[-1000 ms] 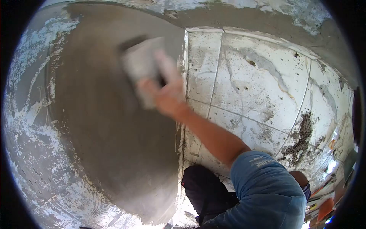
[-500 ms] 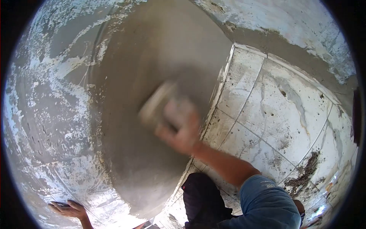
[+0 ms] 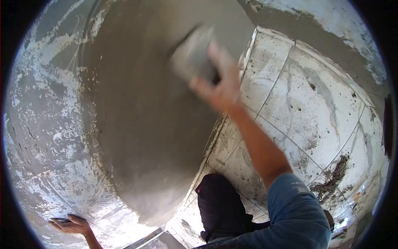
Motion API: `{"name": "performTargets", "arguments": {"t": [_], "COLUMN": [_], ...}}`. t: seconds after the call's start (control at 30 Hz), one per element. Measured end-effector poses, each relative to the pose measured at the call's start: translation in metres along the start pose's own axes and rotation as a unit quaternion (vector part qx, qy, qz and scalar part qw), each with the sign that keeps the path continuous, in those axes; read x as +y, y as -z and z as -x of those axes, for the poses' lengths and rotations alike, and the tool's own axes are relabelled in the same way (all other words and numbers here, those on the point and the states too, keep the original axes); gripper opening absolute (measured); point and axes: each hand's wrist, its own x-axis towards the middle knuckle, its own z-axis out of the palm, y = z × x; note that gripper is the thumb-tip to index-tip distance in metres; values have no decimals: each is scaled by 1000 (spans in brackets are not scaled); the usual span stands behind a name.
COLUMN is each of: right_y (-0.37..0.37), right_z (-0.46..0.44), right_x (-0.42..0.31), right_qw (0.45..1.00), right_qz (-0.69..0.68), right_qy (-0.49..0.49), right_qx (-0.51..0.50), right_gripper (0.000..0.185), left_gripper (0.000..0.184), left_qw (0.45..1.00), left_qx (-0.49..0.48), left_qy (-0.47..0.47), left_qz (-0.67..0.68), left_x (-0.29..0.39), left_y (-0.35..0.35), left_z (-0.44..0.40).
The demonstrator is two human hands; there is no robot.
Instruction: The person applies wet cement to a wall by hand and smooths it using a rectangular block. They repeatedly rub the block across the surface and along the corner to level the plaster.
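Note:
My right hand (image 3: 222,85) grips a pale, flat, block-like plastering float (image 3: 195,52), blurred by motion. The float lies against the wet grey plaster (image 3: 145,108) on the wall, in its upper part. Thumb and fingers hold it from two sides; its handle is not clear. At the lower left, my left hand (image 3: 72,225) rests against the patchy old wall surface (image 3: 54,186), its fingers stretched out. A dark strip shows along those fingers, perhaps shadow.
Dirty white floor tiles (image 3: 306,108) meet the plaster along a raised edge at right. Dark crumbs of debris (image 3: 331,178) lie on the tiles. My bent knee (image 3: 217,199) is close to the wall's foot. Another plastered band (image 3: 306,37) runs along the top right.
My right hand and the float have moved up and to the right across the plaster. My left hand stays nearly where it was on the wall. The view has shifted slightly.

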Motion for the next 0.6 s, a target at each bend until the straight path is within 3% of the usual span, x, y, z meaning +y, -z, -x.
{"name": "performTargets", "arguments": {"t": [0.07,0.13,0.23,0.27,0.3,0.33,0.37,0.43,0.5,0.6], "right_y": [-23,-27,-7,-10,-11,-5,2,-6,13,-1], "right_z": [104,200,215,175,115,75,9,-68,-108,-97], "right_x": [-44,-95,-116,-102,-80,-59,-54,-29,-55,-80], "right_qw": [980,961,921,952,956,969,989,987,994,998], "right_qz": [-64,-109,-211,-153,-190,-52,-4,-1,-30,-50], "right_qy": [11,105,98,133,138,109,120,136,94,24], "right_qx": [-186,-233,-311,-230,-174,-217,-83,81,-36,-39], "right_gripper": [61,59,59,57,55,57,64,69,87,85], "left_gripper": [67,67,67,69,70,72,73,73,72,71], "left_qw": [1000,1000,1000,999,996,997,997,998,999,999], "left_qx": [13,14,12,24,28,26,28,28,15,17], "left_qy": [5,7,10,24,34,25,22,21,20,31], "left_qz": [11,10,0,37,72,68,65,56,32,31], "left_x": [2,3,7,11,9,6,7,11,9,10], "left_y": [-1,-2,-4,-7,-4,-1,-1,1,4,2], "left_z": [-1,-2,-3,-4,-5,-6,-6,-10,-10,-8]}}
